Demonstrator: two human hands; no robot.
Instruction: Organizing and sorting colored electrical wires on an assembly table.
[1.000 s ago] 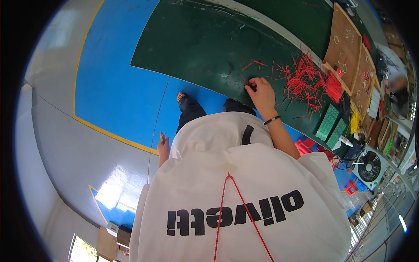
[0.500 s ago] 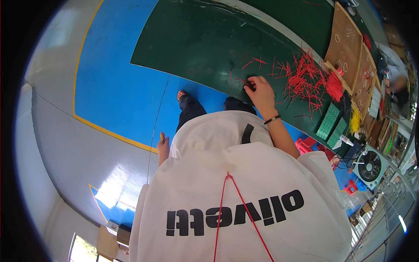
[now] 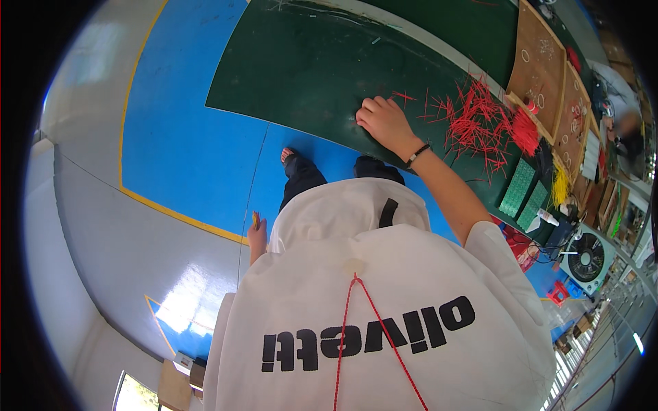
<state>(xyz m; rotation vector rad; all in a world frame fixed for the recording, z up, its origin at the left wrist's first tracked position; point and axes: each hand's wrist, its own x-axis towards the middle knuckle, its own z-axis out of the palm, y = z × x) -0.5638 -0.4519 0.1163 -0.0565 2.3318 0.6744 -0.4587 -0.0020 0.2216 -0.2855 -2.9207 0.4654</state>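
Observation:
My right hand [image 3: 385,123] rests on the dark green tabletop [image 3: 295,75], its fingers curled down. What lies under or inside those fingers is hidden. Right of it, a few thin red wire-like pieces [image 3: 404,97] lie loose, and beyond them spreads a large pile of the same red pieces [image 3: 474,120]. My left hand [image 3: 257,240] hangs low beside my body, off the table. It is closed around a small yellow-orange object [image 3: 256,220]; only its end shows, so its kind is unclear.
Wooden boards [image 3: 541,75] stand at the table's right end, near a bundle of yellow strands [image 3: 560,183] and green perforated trays [image 3: 517,186]. A fan [image 3: 586,257] stands beyond. Blue floor [image 3: 185,137] lies left of the table. Another person [image 3: 627,137] is at the far right.
My right hand has moved left and slightly farther across the tabletop, with its fingers now curled down. Loose red pieces near it no longer show. My left hand has barely moved.

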